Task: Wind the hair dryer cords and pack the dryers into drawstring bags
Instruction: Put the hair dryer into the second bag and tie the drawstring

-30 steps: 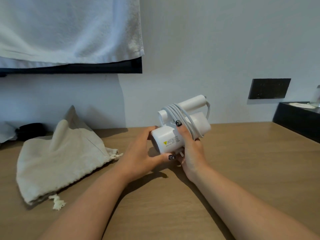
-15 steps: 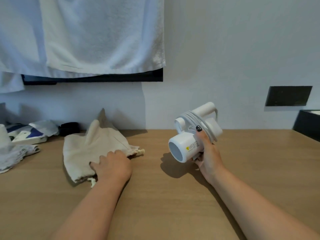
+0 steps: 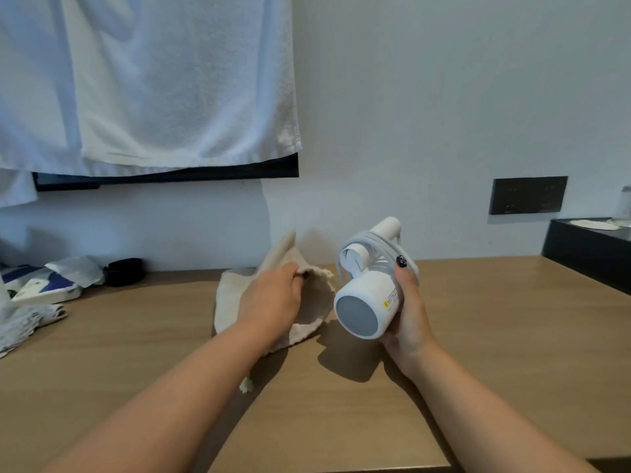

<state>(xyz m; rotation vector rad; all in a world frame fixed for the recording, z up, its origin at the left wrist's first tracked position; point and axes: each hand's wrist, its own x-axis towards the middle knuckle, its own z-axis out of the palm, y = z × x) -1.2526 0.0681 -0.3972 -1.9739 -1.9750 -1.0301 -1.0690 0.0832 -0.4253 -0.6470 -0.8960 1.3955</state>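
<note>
the left hand has left the hair dryer and now pinches the drawstring bag mouth mid-worktop; the right hand grips the wound dryer just beside it, so bagging looks next.

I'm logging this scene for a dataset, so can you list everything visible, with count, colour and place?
hair dryer: one, white, cord wound round it, held above the table, right of the bag
drawstring bag: one, beige, on the table at centre
table: one, light wood
towel: one, white, hanging top left
wall panel: one, black, right wall
dark counter: one, far right
clutter: several items, far left, unclear
left hand: holds the bag's mouth
right hand: grips the dryer
</note>
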